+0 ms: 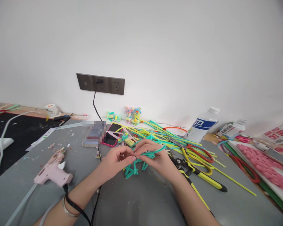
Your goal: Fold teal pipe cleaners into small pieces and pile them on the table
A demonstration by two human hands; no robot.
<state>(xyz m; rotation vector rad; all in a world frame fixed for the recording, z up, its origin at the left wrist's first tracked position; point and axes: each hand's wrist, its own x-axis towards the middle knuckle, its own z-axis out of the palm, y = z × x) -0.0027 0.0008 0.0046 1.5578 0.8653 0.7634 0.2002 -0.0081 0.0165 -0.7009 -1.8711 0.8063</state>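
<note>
Left hand (pixel 115 160) and right hand (pixel 159 162) both pinch a thin, fuzzy, gently bowed teal stem (pixel 159 150)

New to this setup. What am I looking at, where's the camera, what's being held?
No machine here: those are a person's bare hands. The single picture comes from a camera worn on their head, looking forward and down. The right hand pinches a teal fuzzy stem; the fingertips of the left hand meet it there, their exact grip hidden. On the grey tabletop are a pink glue gun at left, yellow-handled pliers at right, and a spread of yellow and teal stems behind the hands. Small fuzzy figures sit near the wall.
</note>
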